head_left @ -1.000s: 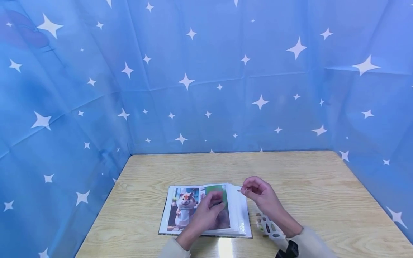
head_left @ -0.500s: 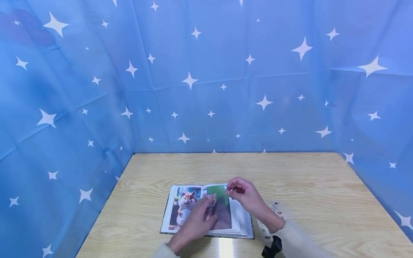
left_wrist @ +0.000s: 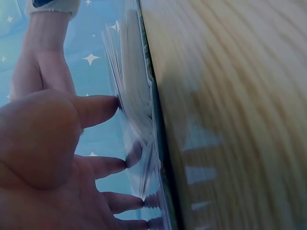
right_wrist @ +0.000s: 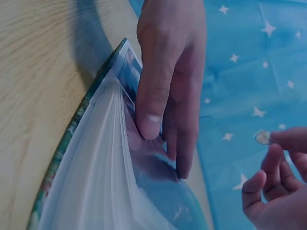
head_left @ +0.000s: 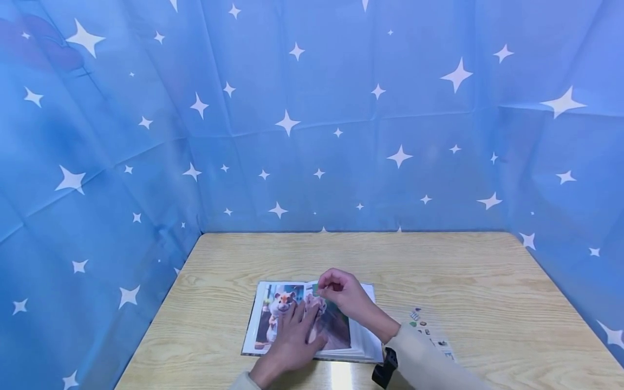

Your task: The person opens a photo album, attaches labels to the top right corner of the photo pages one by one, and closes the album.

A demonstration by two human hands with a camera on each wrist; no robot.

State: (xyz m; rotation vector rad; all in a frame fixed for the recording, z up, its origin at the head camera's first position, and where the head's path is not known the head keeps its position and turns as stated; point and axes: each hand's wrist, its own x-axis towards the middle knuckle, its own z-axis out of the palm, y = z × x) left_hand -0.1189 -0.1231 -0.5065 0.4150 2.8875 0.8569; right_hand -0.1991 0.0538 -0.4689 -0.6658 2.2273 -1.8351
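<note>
An open photo album (head_left: 359, 340) lies on the table, a picture of a cartoon hamster (head_left: 274, 303) in an apron on its left page. The right page carries a dark and green picture (head_left: 336, 330), partly covered by my hands. My left hand (head_left: 293, 338) presses on the album near its middle with fingers spread, fingertips against the clear page sleeves (left_wrist: 136, 96). Over the top of the right page, my right hand (head_left: 343, 295) pinches a small, see-through oval sticker (right_wrist: 262, 137) between thumb and forefinger.
A clear sheet of small stickers (head_left: 423, 324) lies right of the album, partly under the right sleeve (head_left: 424, 357). A black wrist device (head_left: 385, 369) sits at the right cuff. Behind the wooden table (head_left: 351, 254) hangs a blue star-patterned curtain (head_left: 341, 162).
My right hand has moved left from beside the album to above the right page with the sticker. My left hand's fingers have flattened and spread onto the album.
</note>
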